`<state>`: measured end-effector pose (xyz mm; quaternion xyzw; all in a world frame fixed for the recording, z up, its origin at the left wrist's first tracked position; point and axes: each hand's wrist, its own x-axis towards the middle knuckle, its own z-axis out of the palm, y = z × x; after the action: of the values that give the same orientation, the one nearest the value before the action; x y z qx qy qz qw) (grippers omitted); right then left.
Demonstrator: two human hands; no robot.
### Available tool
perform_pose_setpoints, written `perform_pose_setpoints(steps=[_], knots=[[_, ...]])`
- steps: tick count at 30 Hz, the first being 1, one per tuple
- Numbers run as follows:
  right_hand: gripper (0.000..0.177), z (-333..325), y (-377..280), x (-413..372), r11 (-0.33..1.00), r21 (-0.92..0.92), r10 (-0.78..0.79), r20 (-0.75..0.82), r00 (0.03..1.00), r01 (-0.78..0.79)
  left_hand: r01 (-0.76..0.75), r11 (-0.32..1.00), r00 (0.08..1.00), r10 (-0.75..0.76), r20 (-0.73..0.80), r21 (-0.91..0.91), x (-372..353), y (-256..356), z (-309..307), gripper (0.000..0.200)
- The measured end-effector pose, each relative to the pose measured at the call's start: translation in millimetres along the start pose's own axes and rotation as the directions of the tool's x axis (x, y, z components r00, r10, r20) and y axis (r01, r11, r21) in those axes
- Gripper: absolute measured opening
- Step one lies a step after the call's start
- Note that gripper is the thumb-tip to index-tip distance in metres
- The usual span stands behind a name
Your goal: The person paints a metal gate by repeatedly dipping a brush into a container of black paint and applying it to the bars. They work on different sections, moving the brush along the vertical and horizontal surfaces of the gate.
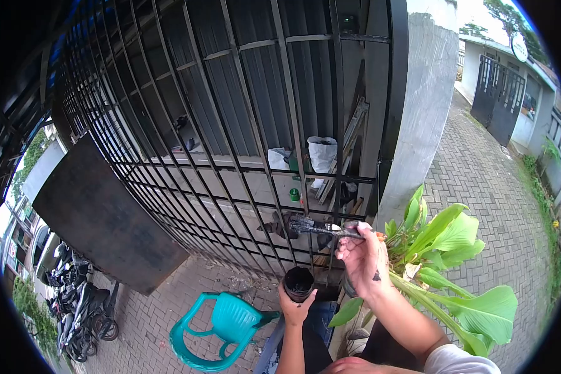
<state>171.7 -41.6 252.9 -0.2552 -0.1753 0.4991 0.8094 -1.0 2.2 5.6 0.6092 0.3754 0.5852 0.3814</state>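
Note:
My right hand (366, 252) is closed around the handle of a paintbrush (321, 228), with dark smears on the fingers and wrist. The brush points left, and its black-coated bristles overlap the bars of a black metal fence (243, 177) in this view. Lower and to the left, my left hand (297, 306) grips a small dark cup (298, 282) from below and the side. Its mouth faces up, and the inside looks black.
A green plastic chair (234, 321) stands on the paving at lower left. Broad-leaved plants (455, 237) crowd my right forearm beside a grey pillar (421, 93). Behind the bars are a white sack (322, 154) and a ladder (349, 140). Motorbikes (81, 311) are parked far left.

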Motion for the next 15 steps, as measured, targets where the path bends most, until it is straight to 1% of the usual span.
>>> perform_pose_setpoints(steps=[1, 2, 3, 4, 5, 7, 8, 9, 10, 12, 13, 15], knots=[[0.021, 24.5, -11.3, 2.0, 0.998, 0.039, -0.046, 0.007, 0.999, 0.046, 0.030, 0.998, 0.999, -0.031, -0.013, -0.050, 3.8, 2.2, -0.6, 0.083], [0.022, 39.5, -31.6, -4.6, 0.999, 0.020, -0.028, -0.013, 1.000, 0.028, 0.083, 0.994, 0.996, -0.084, -0.012, -0.068, -22.7, 9.2, 7.5, 0.083], [0.024, 62.2, -42.4, 3.3, 0.995, 0.071, -0.066, 0.007, 0.998, 0.065, 0.057, 0.996, 0.998, -0.059, -0.018, -0.074, -17.1, 6.6, 6.9, 0.082], [0.025, 77.8, -52.7, 15.1, 0.987, 0.116, -0.125, 0.075, 0.989, 0.116, 0.030, 0.996, 0.999, -0.032, -0.025, -0.082, -11.1, 5.1, 8.4, 0.081], [0.025, 97.0, -62.6, 23.5, 0.973, 0.161, -0.184, 0.102, 0.978, 0.166, 0.028, 0.996, 0.999, -0.030, -0.022, -0.087, -7.5, 7.1, 11.0, 0.081], [0.025, 129.5, -78.7, 44.5, 0.935, 0.267, -0.268, 0.104, 0.958, 0.232, 0.061, 0.984, 0.998, -0.065, -0.016, -0.170, -8.3, 14.1, 15.8, 0.079], [0.026, 146.7, -84.0, 56.5, 0.916, 0.280, -0.322, 0.093, 0.942, 0.286, 0.063, 0.983, 0.998, -0.066, -0.011, -0.171, -9.0, 8.9, 17.1, 0.079], [0.027, 168.6, -87.9, 65.6, 0.888, 0.235, -0.422, 0.068, 0.904, 0.396, 0.026, 0.991, 0.999, -0.029, -0.021, -0.129, -10.1, -1.6, 19.1, 0.077], [0.027, 184.8, -90.3, 81.6, 0.851, 0.256, -0.489, 0.063, 0.870, 0.459, -0.008, 0.996, 1.000, 0.005, -0.027, -0.086, -13.4, -7.3, 19.3, 0.074], [0.024, 217.0, -98.5, 104.9, 0.827, 0.246, -0.531, 0.049, 0.846, 0.505, 0.017, 0.994, 1.000, -0.018, -0.009, -0.108, -17.5, -2.6, 21.1, 0.073], [0.025, 226.3, -105.7, 114.7, 0.819, 0.212, -0.564, 0.120, 0.817, 0.533, 0.034, 0.991, 0.999, -0.034, 0.005, -0.133, -17.5, 0.7, 21.1, 0.071], [0.024, 243.5, -125.9, 136.3, 0.739, 0.172, -0.673, 0.249, 0.697, 0.652, 0.020, 0.988, 1.000, -0.020, 0.004, -0.152, -17.3, 8.5, 19.7, 0.071]])
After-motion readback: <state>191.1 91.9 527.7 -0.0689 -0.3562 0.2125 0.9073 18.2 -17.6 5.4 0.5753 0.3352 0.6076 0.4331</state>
